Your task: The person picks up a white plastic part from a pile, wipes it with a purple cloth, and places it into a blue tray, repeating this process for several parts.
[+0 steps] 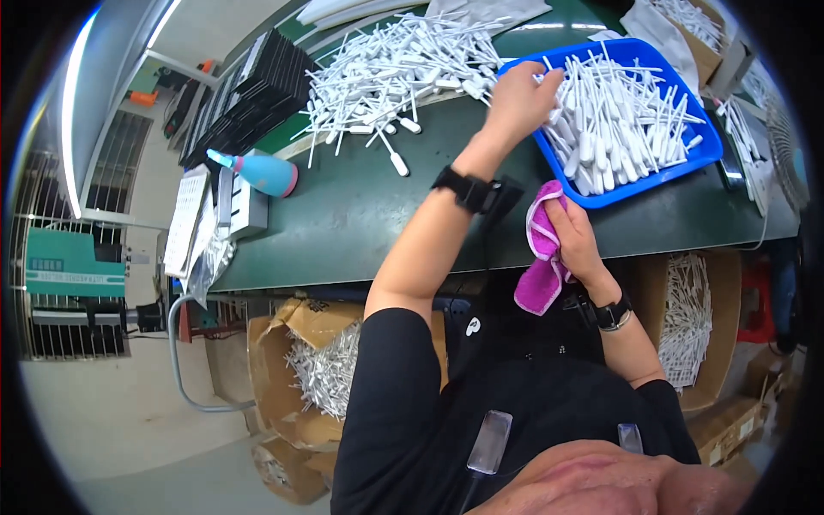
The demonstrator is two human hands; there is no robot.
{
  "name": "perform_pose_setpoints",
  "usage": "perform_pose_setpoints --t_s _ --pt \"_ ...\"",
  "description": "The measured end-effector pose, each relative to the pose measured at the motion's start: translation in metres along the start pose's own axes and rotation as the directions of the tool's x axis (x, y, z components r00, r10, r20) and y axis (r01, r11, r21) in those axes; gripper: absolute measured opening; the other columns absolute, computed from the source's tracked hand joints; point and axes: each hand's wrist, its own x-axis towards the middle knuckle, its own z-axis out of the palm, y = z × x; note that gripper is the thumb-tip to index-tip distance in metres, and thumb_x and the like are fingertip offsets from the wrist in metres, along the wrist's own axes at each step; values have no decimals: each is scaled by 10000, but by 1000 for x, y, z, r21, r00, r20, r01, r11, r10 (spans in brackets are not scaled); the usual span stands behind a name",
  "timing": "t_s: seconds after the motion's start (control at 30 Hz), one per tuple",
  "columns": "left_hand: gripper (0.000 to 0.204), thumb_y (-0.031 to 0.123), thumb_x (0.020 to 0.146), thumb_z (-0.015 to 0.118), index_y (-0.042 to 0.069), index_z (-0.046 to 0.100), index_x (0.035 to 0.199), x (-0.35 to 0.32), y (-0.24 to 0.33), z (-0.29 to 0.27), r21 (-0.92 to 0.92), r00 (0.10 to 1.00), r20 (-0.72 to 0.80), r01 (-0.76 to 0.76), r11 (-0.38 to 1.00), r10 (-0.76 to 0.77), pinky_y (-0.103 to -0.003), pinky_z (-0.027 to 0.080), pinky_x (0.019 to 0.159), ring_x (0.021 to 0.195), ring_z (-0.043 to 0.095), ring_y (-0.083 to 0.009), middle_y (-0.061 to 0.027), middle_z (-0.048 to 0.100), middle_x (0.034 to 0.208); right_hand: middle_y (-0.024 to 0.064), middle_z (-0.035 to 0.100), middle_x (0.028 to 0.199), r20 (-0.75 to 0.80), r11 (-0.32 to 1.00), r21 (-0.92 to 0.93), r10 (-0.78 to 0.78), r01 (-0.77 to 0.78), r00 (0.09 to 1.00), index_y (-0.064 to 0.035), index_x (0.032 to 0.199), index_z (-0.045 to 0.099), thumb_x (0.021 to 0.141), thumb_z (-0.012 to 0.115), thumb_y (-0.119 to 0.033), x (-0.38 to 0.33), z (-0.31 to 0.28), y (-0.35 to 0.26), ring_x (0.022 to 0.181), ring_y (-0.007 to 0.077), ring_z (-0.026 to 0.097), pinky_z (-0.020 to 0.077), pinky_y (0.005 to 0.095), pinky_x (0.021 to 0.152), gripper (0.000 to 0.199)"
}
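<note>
Shirt (549, 399) below right hand (577, 242) clutching cloth (540, 288).
Left hand (518, 99), grip unclear: filled tray (652, 185) rightward, stick heap (412, 64) leftward; seemingly part-done.

1. The blue tray (657, 182), shallow with rounded corners, sits on the dark green surface (360, 206), slightly askew to its near edge.
2. White swab-like sticks (614, 129) crowd the tray in a loose heap; I see thick, rounded heads mostly toward the person and thin stems mostly toward the far rim.
3. The purple cloth (542, 247), pale-edged and crumpled, is bunched in the right hand (577, 240), its loose end drooping beside the tray.
</note>
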Motion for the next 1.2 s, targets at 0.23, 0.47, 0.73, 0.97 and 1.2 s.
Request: perform_pose_setpoints --t_s 0.23,0.47,0.73,0.97,1.2 --pt "540 536 841 546 21 631 705 -96 -55 -136 899 933 -317 353 260 -172 -403 494 578 652 656 -279 -123 644 640 -90 447 694 45 998 64 17 -20 999 -95 853 521 994 435 -274 6 0 -2 607 -3 388 296 166 521 243" --pt "371 363 897 542 11 596 796 -131 -67 -149 346 899 -208 436 831 -385 -255 427 443 579 620 -151 -68 631 708 -78 494 721 30 996 88 7 -10 1000 -61 894 546 993 442 -257 4 -7 0 629 -3 424 351 167 550 244" --pt "328 310 951 472 7 541 1056 -156 -42 -80 -694 902 57 344 632 -428 -192 262 353 432 373 -53 13 433 635 -94 454 681 -4 997 82 -5 5 1000 -93 842 527 992 438 -297 1 2 0 592 -6 391 301 166 514 268" --pt "336 290 969 448 4 514 1131 -169 -32 -63 -761 896 106 353 545 -431 -194 216 358 444 298 -49 26 367 662 -78 508 728 24 993 114 -8 5 1000 -61 899 555 992 445 -263 0 -4 1 635 -5 438 359 164 555 248" --pt "249 225 953 496 23 533 1093 -171 -21 -56 -823 908 -60 191 535 -416 -199 346 416 579 469 -81 -11 531 786 -82 505 721 7 996 84 -15 14 1000 -62 902 556 992 444 -267 1 -4 2 636 -10 433 352 162 551 251"
